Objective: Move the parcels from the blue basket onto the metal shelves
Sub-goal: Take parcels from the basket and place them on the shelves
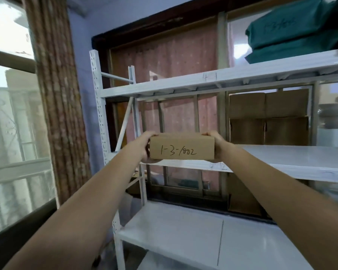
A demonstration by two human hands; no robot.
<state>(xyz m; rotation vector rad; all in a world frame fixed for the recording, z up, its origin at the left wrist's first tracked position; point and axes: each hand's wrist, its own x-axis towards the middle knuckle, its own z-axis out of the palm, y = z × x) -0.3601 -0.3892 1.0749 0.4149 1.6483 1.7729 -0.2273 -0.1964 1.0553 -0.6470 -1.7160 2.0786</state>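
A brown cardboard parcel (181, 148) with "1-3-1002" handwritten on its front is held between both hands. My left hand (145, 146) grips its left end and my right hand (217, 144) grips its right end. The parcel sits at the front left edge of the middle white metal shelf (281, 158); I cannot tell whether it rests on the shelf or hovers just above. The blue basket is out of view.
Green bagged parcels (293, 34) lie on the top shelf (203, 82) at the right. Brown cardboard boxes (267, 117) stand behind the middle shelf. A lower shelf (183, 230) lies below. A perforated upright post (99, 106) bounds the rack's left side, beside a curtain (55, 94) and window.
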